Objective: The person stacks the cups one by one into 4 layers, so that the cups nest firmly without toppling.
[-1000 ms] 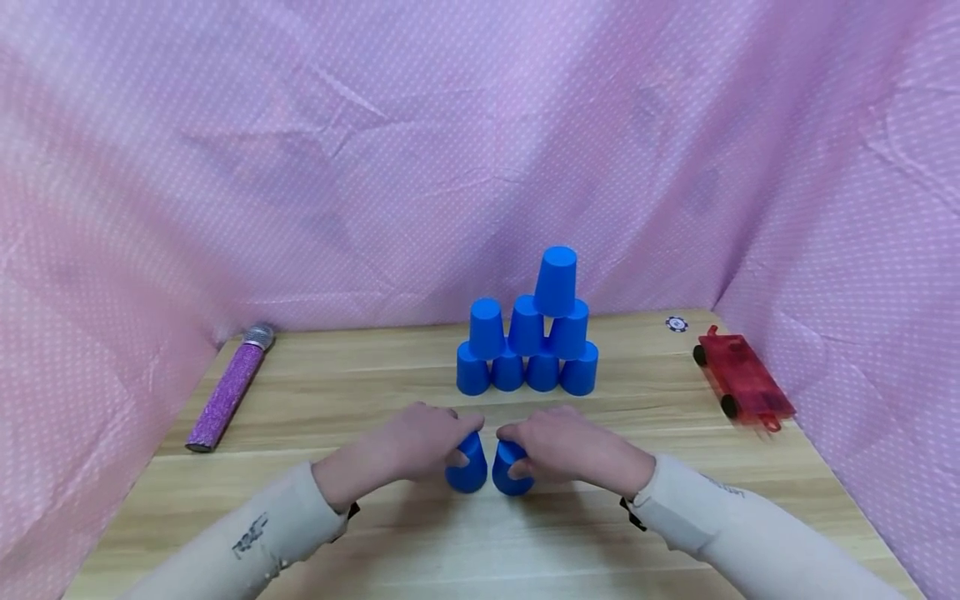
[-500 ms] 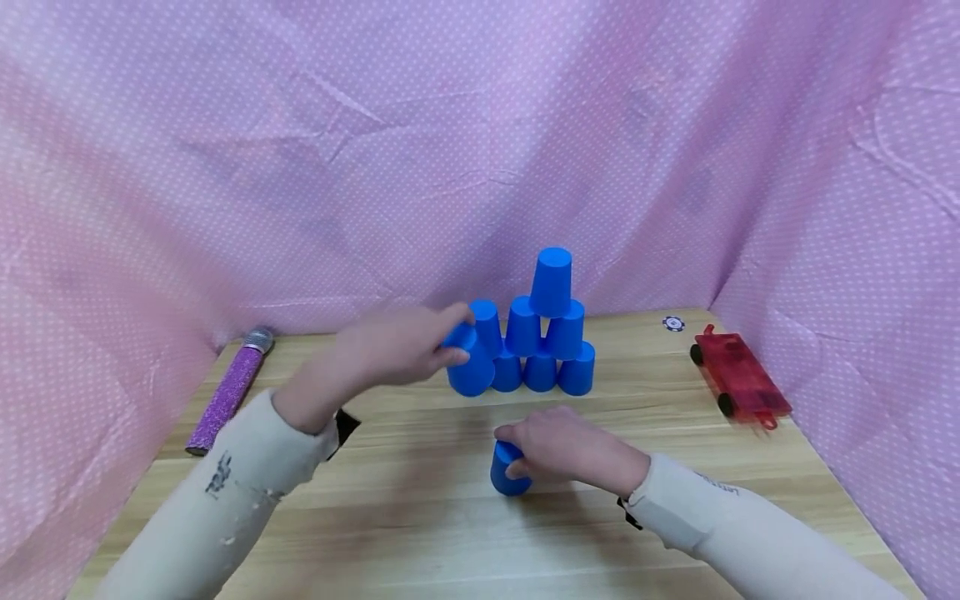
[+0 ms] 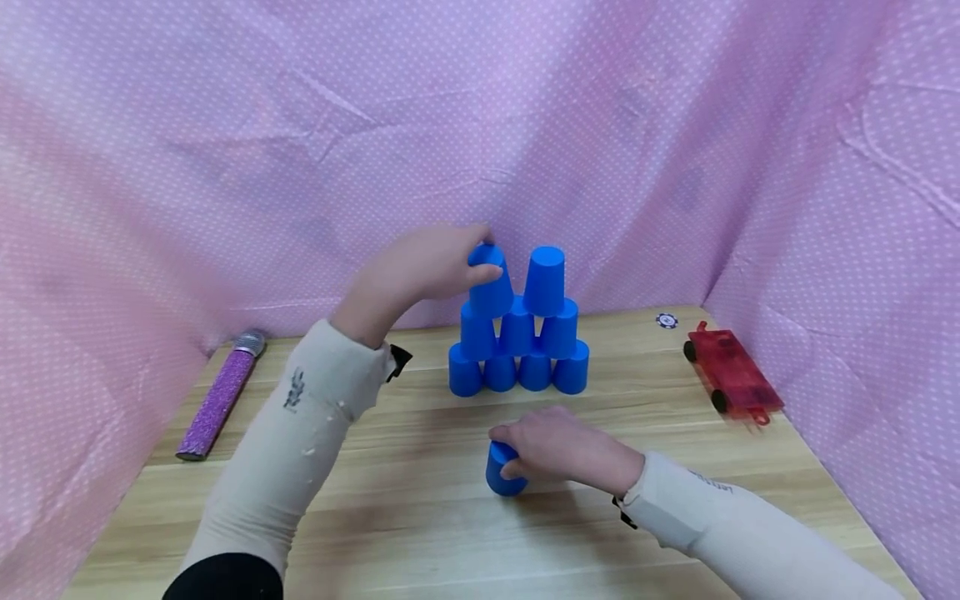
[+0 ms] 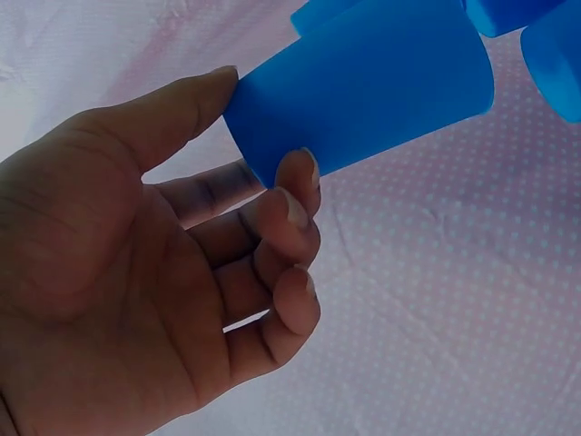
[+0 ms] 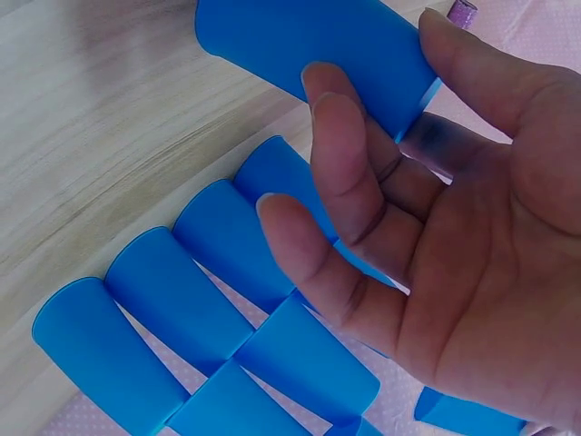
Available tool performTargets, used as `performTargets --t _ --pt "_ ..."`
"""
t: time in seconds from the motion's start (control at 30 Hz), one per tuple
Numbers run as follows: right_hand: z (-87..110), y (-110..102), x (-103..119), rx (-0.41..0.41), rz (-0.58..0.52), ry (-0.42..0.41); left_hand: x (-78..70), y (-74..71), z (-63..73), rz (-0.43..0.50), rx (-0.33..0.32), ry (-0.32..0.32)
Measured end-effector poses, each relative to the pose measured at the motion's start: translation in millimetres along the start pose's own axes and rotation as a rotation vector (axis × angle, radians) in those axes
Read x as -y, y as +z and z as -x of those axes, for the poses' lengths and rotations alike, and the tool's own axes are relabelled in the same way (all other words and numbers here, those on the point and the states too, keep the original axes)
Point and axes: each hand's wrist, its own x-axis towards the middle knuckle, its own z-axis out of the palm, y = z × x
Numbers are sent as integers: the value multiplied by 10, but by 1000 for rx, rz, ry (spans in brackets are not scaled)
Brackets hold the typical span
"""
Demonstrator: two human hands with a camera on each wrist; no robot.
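Observation:
Blue cups stand upside down in a tiered stack, with several in the bottom row (image 3: 498,372) and three in the middle row (image 3: 517,329). One cup (image 3: 545,282) sits on the third tier at the right. At the third tier's left, my left hand (image 3: 427,265) pinches another blue cup (image 4: 372,91) near its closed end, thumb on one side and fingers on the other. Its rim is right at the tops of the middle cups. In front of the stack, my right hand (image 3: 558,448) grips a blue cup (image 3: 504,473) that stands upside down on the table.
A purple glittery microphone (image 3: 221,400) lies at the table's left. On the right are a red toy car (image 3: 731,372) and a small poker chip (image 3: 666,321). Pink dotted cloth (image 3: 337,125) hangs behind and beside the wooden table (image 3: 375,517).
My left hand has lifted its cup from beside the right one, carried it away from me and up to the stack's third tier. The right hand has stayed on its cup.

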Motion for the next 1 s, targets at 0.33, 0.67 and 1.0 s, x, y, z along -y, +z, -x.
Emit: performTargets --t 0.33,0.67,1.0 --pt "-17 3 3 4 9 0 59 119 -299 -31 -21 -32" --pt "-25 14 0 -6 27 -6 93 225 -396 -30 -31 -29" --pt "-25 7 -2 -14 36 -15 89 252 -423 -28 -48 -26"
